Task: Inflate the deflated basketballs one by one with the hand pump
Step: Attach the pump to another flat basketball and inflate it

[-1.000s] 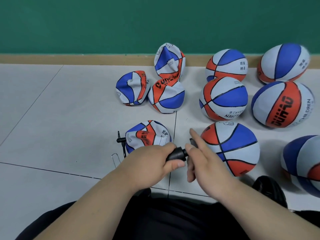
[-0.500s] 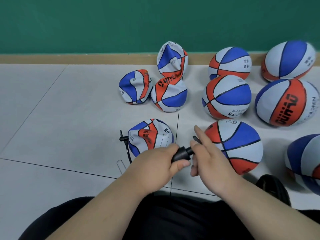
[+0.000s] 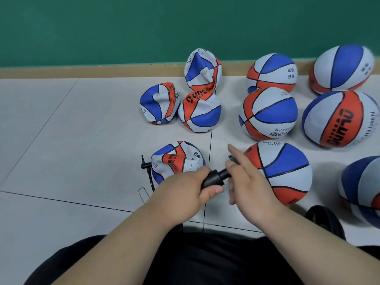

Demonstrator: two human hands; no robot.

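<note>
My left hand [image 3: 181,192] grips the barrel of the black hand pump [image 3: 212,178]. At the pump's other end my right hand [image 3: 253,186] holds the handle, index finger sticking up, and a bit of the rod shows between the hands. A crumpled deflated basketball [image 3: 176,159] lies just beyond my left hand. The pump's black hose and nozzle [image 3: 145,166] reach its left side. Whether the needle is in the ball is hidden. An inflated ball [image 3: 283,171] sits right behind my right hand.
Three more deflated balls [image 3: 200,114] lie grouped further back by the green wall. Several inflated balls [image 3: 267,113] fill the right side of the tiled floor. A bent wire clip [image 3: 142,194] lies left of my left wrist. My black shoe [image 3: 324,221] is at lower right.
My right hand has drawn slightly away from the left, baring a little more of the pump rod. Both hands drifted a bit to the right.
</note>
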